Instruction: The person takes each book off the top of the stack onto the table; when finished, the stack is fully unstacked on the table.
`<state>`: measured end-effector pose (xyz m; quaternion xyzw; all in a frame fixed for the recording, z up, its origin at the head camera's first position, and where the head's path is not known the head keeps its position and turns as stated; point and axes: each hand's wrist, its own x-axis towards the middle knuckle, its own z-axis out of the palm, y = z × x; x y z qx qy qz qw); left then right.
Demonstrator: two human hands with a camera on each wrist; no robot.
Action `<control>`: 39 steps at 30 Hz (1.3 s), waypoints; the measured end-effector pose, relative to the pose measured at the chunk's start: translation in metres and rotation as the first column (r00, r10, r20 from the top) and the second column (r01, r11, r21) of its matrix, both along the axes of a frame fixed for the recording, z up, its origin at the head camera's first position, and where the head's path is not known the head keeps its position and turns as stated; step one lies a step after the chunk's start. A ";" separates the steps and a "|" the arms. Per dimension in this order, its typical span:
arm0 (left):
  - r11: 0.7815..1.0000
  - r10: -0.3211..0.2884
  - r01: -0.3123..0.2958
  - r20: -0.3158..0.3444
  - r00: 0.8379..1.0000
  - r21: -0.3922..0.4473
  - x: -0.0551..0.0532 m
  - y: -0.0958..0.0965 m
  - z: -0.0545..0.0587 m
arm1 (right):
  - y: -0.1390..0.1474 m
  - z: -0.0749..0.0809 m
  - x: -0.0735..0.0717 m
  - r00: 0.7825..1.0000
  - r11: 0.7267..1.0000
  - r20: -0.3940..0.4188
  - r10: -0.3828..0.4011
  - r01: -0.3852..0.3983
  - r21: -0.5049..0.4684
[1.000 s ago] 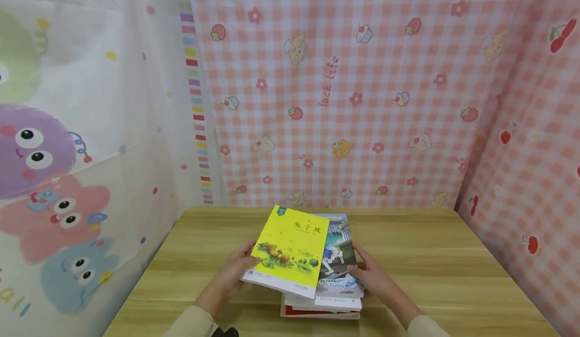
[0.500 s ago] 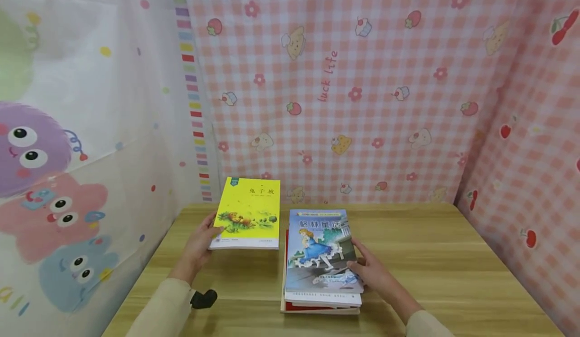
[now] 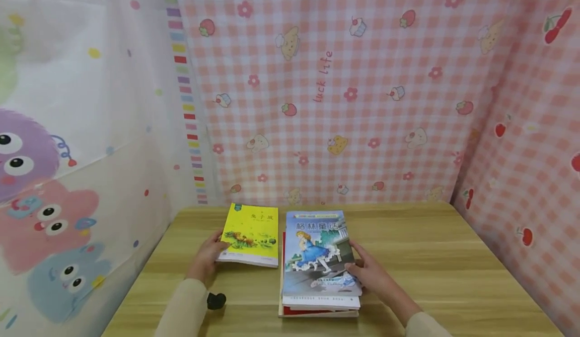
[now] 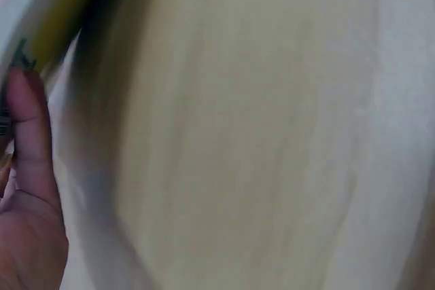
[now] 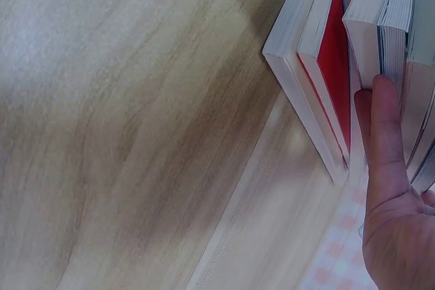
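Lower centre: left hand pinches a thin yellow paperback book, light and bendy, best held by its edge. Right hand presses the stacked books.

We see one book lying on the table, just left of the stack of books. Both sit near the back wall.

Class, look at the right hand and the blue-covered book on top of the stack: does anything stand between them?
Nothing visible does. The right hand already rests on the right edge of the blue-covered book, which tops the stack. The left hand holds the yellow book beside it on the table.
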<state>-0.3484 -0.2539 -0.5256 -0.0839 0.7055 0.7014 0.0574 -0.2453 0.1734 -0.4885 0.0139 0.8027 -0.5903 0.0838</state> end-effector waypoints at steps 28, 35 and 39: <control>0.886 -0.105 0.034 -0.128 0.986 -0.463 -0.002 0.049 0.031 | 0.002 0.003 0.000 1.000 0.997 -0.001 -0.001 0.001 0.072; 0.894 -0.109 0.028 -0.157 0.982 -0.446 0.010 0.061 0.036 | 0.000 0.000 0.000 1.000 0.999 -0.007 -0.007 0.007 0.043; 0.917 -0.108 0.038 -0.155 0.982 -0.398 0.021 0.070 0.036 | -0.001 -0.001 -0.001 1.000 0.998 0.005 -0.010 0.010 0.066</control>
